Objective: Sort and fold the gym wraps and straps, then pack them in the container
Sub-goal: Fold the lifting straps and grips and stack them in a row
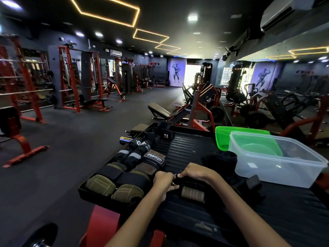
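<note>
On a black ribbed platform both my hands work a black strap with a metal ring. My left hand grips its ring end, and my right hand pinches the strap just beside it. A brown rolled wrap lies right below the strap. Left of my hands, several olive and black wraps lie in rows, with a PROIRON-labelled one behind them. A clear plastic container stands open at the right. A black folded wrap sits beside it.
A green lid leans behind the clear container. More black straps lie at the platform's far edge, and black pieces sit in front of the container. Red gym machines and benches stand around on the dark floor.
</note>
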The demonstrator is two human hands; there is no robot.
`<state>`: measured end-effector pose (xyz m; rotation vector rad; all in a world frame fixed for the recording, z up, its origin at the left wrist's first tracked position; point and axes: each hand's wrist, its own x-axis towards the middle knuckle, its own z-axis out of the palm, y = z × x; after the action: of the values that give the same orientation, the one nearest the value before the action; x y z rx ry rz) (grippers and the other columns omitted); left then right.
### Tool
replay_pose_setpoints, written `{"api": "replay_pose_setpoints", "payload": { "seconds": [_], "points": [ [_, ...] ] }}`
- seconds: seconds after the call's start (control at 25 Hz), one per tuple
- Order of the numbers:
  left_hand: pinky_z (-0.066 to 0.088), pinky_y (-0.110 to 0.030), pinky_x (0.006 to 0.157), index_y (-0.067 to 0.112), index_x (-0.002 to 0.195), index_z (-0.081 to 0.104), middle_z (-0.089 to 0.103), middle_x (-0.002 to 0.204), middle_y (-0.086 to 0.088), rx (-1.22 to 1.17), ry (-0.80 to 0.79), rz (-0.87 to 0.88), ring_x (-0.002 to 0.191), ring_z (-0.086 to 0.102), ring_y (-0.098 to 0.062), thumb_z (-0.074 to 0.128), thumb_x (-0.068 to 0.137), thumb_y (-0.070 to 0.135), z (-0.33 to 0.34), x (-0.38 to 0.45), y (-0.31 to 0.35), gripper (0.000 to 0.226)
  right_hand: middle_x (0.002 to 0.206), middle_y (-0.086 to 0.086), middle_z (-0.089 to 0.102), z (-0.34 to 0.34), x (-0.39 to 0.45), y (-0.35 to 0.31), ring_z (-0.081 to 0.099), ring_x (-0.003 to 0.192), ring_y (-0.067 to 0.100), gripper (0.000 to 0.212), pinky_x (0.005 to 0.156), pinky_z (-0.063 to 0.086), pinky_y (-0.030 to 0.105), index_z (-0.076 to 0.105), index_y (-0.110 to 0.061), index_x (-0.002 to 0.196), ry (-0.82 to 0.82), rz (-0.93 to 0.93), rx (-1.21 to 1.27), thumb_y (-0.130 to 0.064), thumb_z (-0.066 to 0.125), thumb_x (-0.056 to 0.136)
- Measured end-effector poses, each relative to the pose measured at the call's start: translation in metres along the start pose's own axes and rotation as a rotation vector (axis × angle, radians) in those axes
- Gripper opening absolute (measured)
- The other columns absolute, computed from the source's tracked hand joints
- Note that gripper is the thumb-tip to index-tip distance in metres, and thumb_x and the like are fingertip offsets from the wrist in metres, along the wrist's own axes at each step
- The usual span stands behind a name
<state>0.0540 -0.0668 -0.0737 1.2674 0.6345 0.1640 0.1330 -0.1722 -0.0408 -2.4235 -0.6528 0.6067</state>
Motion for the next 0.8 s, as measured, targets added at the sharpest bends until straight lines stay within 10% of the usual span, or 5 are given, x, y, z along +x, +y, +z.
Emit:
{"api": "replay_pose_setpoints", "payload": {
  "seconds": [0.32, 0.56, 0.8],
  "points": [
    [0.054, -0.021, 0.045, -0.003, 0.077, 0.064, 0.058, 0.068, -0.010, -0.084, -0.041, -0.037, 0.060, 0.056, -0.017, 0.050, 0.085, -0.010, 0.002, -0.016, 0.011, 0.018, 0.072, -0.005, 0.061, -0.003, -0.002, 0.006, 0.052, 0.064, 0.005, 0.009, 0.065, 0.040, 0.021, 0.067, -0.012, 0.077, -0.002, -0.065, 0.177, -0.012, 0.063, 0.085],
    [0.052, -0.018, 0.051, 0.008, 0.079, 0.062, 0.058, 0.075, -0.004, 0.021, -0.027, 0.024, 0.063, 0.052, -0.012, 0.061, 0.085, 0.000, 0.000, -0.016, 0.008, 0.010, 0.048, -0.006, 0.036, 0.001, -0.005, 0.012, 0.032, 0.046, 0.008, 0.046, 0.050, 0.026, 0.025, 0.040, -0.018, 0.047, 0.126, -0.069, 0.085, -0.029, 0.069, 0.081],
    [0.046, -0.016, 0.059, 0.009, 0.092, 0.058, 0.058, 0.068, -0.001, 0.041, -0.037, 0.287, 0.062, 0.055, -0.010, 0.066, 0.080, -0.006, 0.000, -0.015, 0.007, 0.021, 0.072, -0.008, 0.064, -0.006, -0.011, 0.013, 0.051, 0.065, 0.004, 0.009, 0.062, 0.038, 0.016, 0.069, -0.021, 0.083, 0.033, -0.137, 0.513, -0.017, 0.062, 0.086]
  ]
}}
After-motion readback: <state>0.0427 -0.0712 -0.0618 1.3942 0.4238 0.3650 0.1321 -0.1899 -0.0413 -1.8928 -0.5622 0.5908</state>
